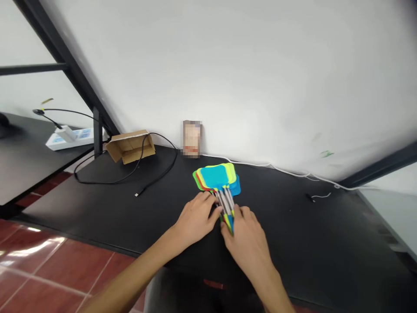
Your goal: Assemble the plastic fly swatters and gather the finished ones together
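A bunch of fly swatters [215, 176] lies on the black table in front of me, with blue, yellow, green and red heads stacked unevenly and pointing toward the wall. Their silvery shafts [224, 201] run down to coloured handles between my hands. My left hand [197, 217] closes on the shafts from the left, thumb and fingers against them. Around the handles from the right, my right hand [249, 239] is closed. Part of the handles is hidden by my fingers.
On the black table [302, 243], an open cardboard box [132, 148] and a black cable [107, 182] are to the left. A blurred small package [192, 139] leans on the wall. A white cord [254, 164] follows the wall. A power strip [73, 138] rests on the neighbouring table.
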Demonstrator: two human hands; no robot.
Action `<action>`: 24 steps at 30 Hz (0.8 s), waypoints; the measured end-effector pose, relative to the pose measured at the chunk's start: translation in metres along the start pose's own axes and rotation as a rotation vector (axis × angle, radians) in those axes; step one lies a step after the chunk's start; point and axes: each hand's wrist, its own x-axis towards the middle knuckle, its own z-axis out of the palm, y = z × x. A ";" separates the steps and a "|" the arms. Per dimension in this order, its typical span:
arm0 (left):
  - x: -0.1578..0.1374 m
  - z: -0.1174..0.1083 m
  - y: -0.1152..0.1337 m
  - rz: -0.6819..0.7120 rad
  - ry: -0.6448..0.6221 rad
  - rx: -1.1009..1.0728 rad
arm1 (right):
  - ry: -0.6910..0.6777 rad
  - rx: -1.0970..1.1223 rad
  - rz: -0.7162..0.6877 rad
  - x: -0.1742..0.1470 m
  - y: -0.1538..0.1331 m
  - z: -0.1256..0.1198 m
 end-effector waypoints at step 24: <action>-0.005 -0.024 -0.084 -0.420 0.403 -0.172 | 0.000 0.604 -0.597 0.063 -0.034 0.038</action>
